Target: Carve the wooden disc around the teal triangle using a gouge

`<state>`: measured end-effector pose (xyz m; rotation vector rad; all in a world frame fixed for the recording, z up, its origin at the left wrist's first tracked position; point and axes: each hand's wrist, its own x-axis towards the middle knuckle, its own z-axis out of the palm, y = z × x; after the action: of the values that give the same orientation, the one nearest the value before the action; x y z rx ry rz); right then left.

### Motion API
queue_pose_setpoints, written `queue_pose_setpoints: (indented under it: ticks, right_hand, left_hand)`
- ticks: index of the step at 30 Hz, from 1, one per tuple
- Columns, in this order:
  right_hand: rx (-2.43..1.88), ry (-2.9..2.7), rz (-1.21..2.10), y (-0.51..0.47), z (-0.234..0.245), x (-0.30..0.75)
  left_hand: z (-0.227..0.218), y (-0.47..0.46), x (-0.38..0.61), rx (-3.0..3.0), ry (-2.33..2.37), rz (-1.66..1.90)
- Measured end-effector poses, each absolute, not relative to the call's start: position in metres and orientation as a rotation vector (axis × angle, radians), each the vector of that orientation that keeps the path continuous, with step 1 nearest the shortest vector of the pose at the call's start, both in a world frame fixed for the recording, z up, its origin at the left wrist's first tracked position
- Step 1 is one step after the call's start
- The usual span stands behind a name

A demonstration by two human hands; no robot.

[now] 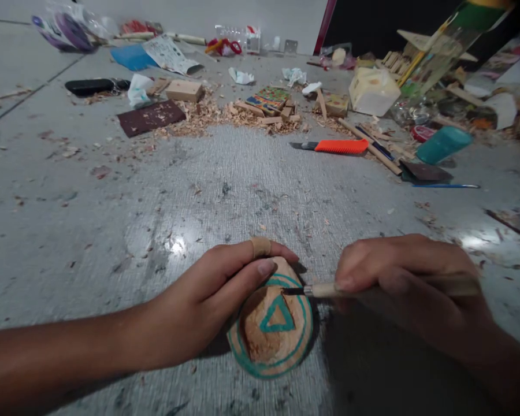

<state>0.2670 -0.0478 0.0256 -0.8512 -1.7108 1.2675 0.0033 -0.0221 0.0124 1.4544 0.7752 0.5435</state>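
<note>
Disc (272,338) is lying against your left hand (208,292), which is clamping its rim; right hand (409,283) is gripping carving tool (323,290), tip touching disc; orange knife (341,147) lying beyond both.

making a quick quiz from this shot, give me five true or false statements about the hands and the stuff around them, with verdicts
1. The left hand touches the carved wooden piece. True.
2. The orange knife is in the right hand. False: it lies on the surface beyond the hands; the right hand holds a pale-handled tool.
3. The triangle on the wooden piece is outlined in teal. True.
4. A tan band wraps a finger of the right hand. False: it is on a finger of the left hand.
5. In the picture, the dark brown sheet lies left of the orange knife. True.
</note>
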Motion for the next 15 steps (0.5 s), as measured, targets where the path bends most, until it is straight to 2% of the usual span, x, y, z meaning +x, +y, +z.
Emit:
queue_pose_setpoints:
  ticks: [5, 9, 15]
  right_hand:
    - [-0.987, -1.313, 1.465, -0.049, 0.017, 0.258]
    - [-1.025, -1.317, 1.452, -0.048, 0.019, 0.256]
    - [-0.865, -1.891, 1.045, -0.056, 0.035, 0.266]
  left_hand:
    - [0.012, -0.023, 0.004, 1.44, 0.824, 0.552]
    - [0.012, -0.022, 0.004, 1.464, 0.818, 0.547]
    - [0.01, -0.022, 0.004, 1.444, 0.79, 0.596]
